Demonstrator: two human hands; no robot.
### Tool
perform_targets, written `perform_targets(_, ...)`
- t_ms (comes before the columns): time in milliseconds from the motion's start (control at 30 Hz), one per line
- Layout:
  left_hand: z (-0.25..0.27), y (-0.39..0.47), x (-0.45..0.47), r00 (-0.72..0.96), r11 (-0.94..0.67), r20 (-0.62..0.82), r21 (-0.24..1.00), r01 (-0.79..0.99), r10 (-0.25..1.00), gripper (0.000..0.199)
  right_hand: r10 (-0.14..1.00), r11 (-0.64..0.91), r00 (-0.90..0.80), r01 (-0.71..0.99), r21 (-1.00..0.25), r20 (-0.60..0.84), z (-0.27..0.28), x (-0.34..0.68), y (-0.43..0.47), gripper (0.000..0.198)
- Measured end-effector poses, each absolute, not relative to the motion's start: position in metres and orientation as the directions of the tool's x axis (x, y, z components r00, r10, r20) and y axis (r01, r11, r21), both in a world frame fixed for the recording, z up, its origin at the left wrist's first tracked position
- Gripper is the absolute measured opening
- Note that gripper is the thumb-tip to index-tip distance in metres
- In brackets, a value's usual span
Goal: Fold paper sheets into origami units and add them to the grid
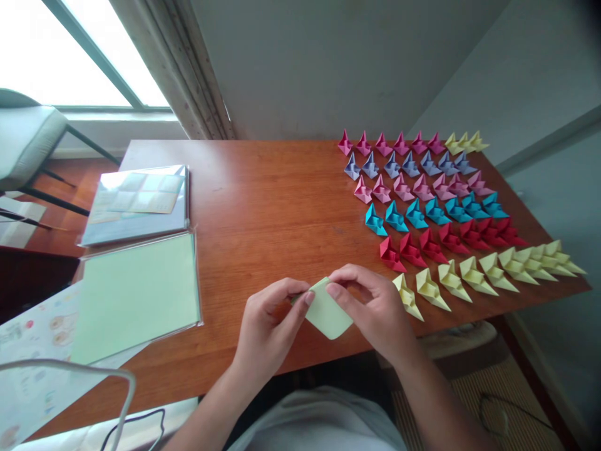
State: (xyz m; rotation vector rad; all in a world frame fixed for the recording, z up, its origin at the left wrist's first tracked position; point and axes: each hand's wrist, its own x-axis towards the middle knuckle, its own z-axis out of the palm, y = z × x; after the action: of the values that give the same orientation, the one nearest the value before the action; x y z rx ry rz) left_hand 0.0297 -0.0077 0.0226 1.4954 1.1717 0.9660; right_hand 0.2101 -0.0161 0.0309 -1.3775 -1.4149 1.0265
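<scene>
A small folded piece of pale green paper (pixel 330 313) is held up between my two hands, over the front part of the table. My left hand (pixel 275 322) pinches its left corner between thumb and fingers. On the other side, my right hand (pixel 373 307) grips the upper right edge, with the thumb pressed on the near face. Just right of my right hand stands a row of pale yellow folded paper boats (pixel 432 289), the closest almost touching the hand in view. What the back of the paper looks like is hidden.
Further rows of folded paper boats run behind: red (pixel 429 246), blue (pixel 416 214), pink (pixel 402 187), lilac (pixel 410 164), magenta (pixel 382 145). A light green paper pack (pixel 141 294) and another pack (pixel 136 232) lie at left on the wooden table (pixel 263 207). A white bent tube (pixel 126 376) crosses the lower left.
</scene>
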Motion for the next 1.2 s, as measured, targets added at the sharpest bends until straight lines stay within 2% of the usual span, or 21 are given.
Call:
perform_targets(200, 0.021, -0.009, 0.030, 0.250, -0.095, 0.036, 0.969, 0.229, 0.968, 0.011, 0.997, 0.070, 0.013, 0.305, -0.950, 0.078, 0.033, 0.210, -0.017, 0.011)
perform_targets(300, 0.021, -0.011, 0.033, 0.129, -0.215, 0.181, 0.918, 0.335, 0.975, 0.007, 0.985, 0.129, 0.048, 0.428, -0.895, 0.166, 0.036, 0.208, -0.016, 0.009)
perform_targets(400, 0.023, -0.015, 0.037, 0.035, -0.337, 0.355, 0.846, 0.413, 0.934, 0.017, 0.927, 0.241, 0.096, 0.585, -0.774, 0.362, 0.036, 0.203, -0.016, 0.008)
perform_targets(467, 0.025, -0.018, 0.041, 0.063, -0.332, 0.332, 0.875, 0.352, 0.941, 0.020, 0.882, 0.316, 0.072, 0.640, -0.700, 0.465, 0.035, 0.198, -0.018, 0.012)
perform_targets(567, 0.026, -0.022, 0.047, 0.068, -0.188, 0.178, 0.966, 0.175, 0.982, 0.021, 0.844, 0.392, 0.013, 0.668, -0.633, 0.536, 0.031, 0.189, -0.023, 0.019)
perform_targets(700, 0.026, -0.023, 0.054, -0.018, 0.016, -0.017, 0.998, -0.060, 1.000, 0.018, 0.850, 0.398, -0.024, 0.682, -0.613, 0.525, 0.028, 0.182, -0.030, 0.025)
perform_targets(800, 0.027, -0.021, 0.056, -0.061, 0.070, -0.079, 0.988, -0.137, 0.995, 0.012, 0.864, 0.399, -0.034, 0.657, -0.640, 0.503, 0.030, 0.181, -0.032, 0.027)
perform_targets(967, 0.029, -0.013, 0.051, -0.097, 0.057, -0.066, 0.995, -0.087, 0.993, 0.008, 0.887, 0.368, -0.006, 0.610, -0.702, 0.461, 0.034, 0.186, -0.027, 0.020)
perform_targets(1067, 0.030, -0.008, 0.047, -0.078, 0.017, -0.018, 1.000, -0.004, 0.997, 0.010, 0.890, 0.292, 0.117, 0.594, -0.749, 0.440, 0.031, 0.191, -0.023, 0.013)
perform_targets(1100, 0.030, -0.006, 0.045, -0.062, 0.002, -0.001, 1.000, 0.017, 0.998, 0.010, 0.885, 0.263, 0.172, 0.580, -0.771, 0.432, 0.030, 0.193, -0.021, 0.014)
perform_targets(1200, 0.031, -0.002, 0.042, -0.001, -0.029, 0.029, 0.999, 0.040, 1.000, 0.009, 0.908, 0.199, 0.246, 0.455, -0.868, 0.338, 0.025, 0.199, -0.016, 0.035)
